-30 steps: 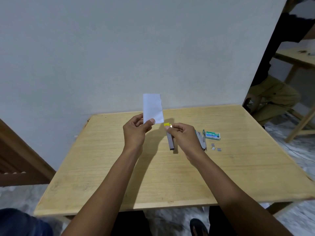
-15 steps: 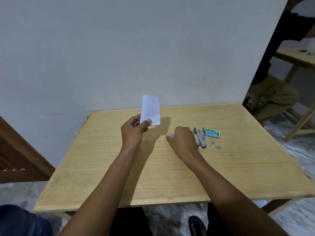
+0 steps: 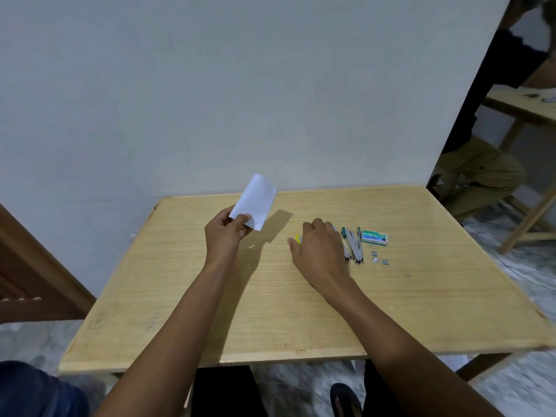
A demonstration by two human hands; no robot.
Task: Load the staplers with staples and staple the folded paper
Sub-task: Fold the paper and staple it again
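Observation:
My left hand (image 3: 225,233) pinches a folded white paper (image 3: 255,203) by its lower corner and holds it tilted above the far middle of the wooden table (image 3: 210,326). My right hand (image 3: 322,251) lies low on the table, curled over a yellow stapler (image 3: 298,238); only the stapler's yellow tip shows beside my thumb. Just to the right of that hand, a green stapler (image 3: 353,245) lies hinged open. Beyond it sit a green staple box (image 3: 374,237) and a few loose staple strips (image 3: 379,259).
A grey wall rises directly behind the table's far edge. At the far right a seated person (image 3: 481,176) is next to another wooden table (image 3: 523,106). A brown wooden frame (image 3: 30,281) stands at the left.
My right hand has brought the yellow stapler down from beside the paper onto the table. My left hand has tilted the paper over to the right.

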